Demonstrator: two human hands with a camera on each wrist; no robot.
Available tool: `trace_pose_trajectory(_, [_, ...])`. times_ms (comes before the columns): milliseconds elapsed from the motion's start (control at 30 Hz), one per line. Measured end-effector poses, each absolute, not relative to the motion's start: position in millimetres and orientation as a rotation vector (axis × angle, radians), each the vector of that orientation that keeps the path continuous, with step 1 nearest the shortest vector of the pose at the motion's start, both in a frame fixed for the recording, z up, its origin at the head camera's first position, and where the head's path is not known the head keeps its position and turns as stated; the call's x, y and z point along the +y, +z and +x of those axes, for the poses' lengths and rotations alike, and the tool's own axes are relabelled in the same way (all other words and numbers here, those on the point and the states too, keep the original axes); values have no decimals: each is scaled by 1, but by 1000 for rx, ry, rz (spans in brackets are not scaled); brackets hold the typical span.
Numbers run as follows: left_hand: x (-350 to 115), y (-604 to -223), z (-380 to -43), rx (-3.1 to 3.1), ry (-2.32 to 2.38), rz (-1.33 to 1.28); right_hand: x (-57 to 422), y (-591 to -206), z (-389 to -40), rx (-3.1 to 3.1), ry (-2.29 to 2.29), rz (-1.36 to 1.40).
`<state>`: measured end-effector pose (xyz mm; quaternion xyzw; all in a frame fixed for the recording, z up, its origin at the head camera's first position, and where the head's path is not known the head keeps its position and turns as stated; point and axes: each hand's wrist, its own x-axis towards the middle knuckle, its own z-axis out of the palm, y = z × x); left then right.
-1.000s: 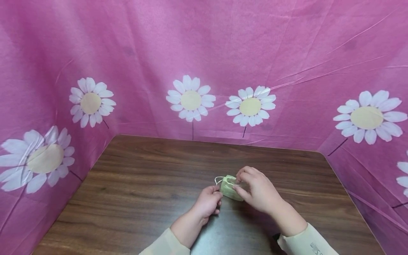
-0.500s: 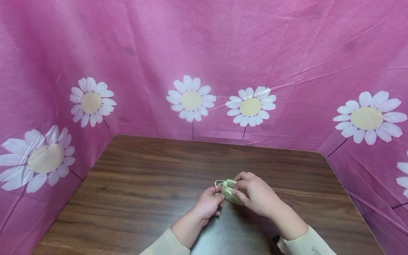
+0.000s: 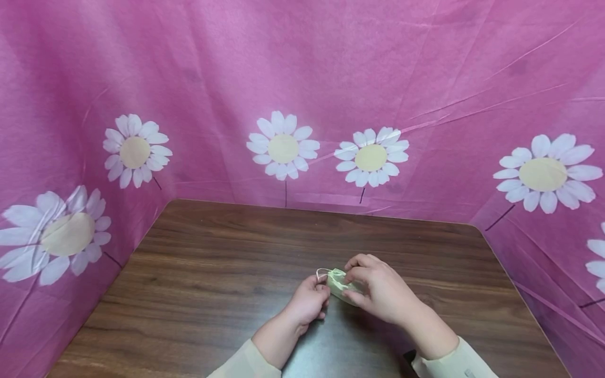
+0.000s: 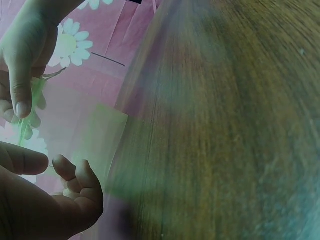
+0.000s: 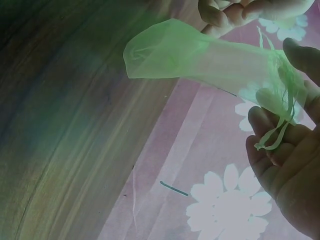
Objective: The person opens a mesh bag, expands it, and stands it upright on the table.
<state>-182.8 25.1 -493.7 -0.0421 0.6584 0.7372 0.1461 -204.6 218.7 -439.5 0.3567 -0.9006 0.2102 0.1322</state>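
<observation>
A pale green, see-through drawstring pouch (image 3: 336, 286) is held just above the table between both hands, with its light cords looping out at the far left side. My left hand (image 3: 308, 300) pinches the pouch's left edge near the cords. On the other side, my right hand (image 3: 384, 289) holds the gathered mouth, its thumb on the near side and fingers on the far side. In the right wrist view, the sheer pouch (image 5: 165, 52) stretches from the right hand (image 5: 295, 165), whose fingers partly show through the mesh, and the left hand (image 5: 240, 12) touches its upper edge.
A dark brown wood-grain table (image 3: 212, 262) lies under the hands. Pink cloth (image 3: 212, 79) printed with white daisies hangs close behind its back edge and along both sides.
The pouch and my right hand have shifted slightly down and to the left, and the pouch's opening looks narrower and more bunched. My left hand has barely moved.
</observation>
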Motion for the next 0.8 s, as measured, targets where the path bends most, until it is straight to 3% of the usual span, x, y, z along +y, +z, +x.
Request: trace_pose_trajectory(800, [21,-494,-185,1947,2208,-217,218,-442,-197,-2466,432,1146])
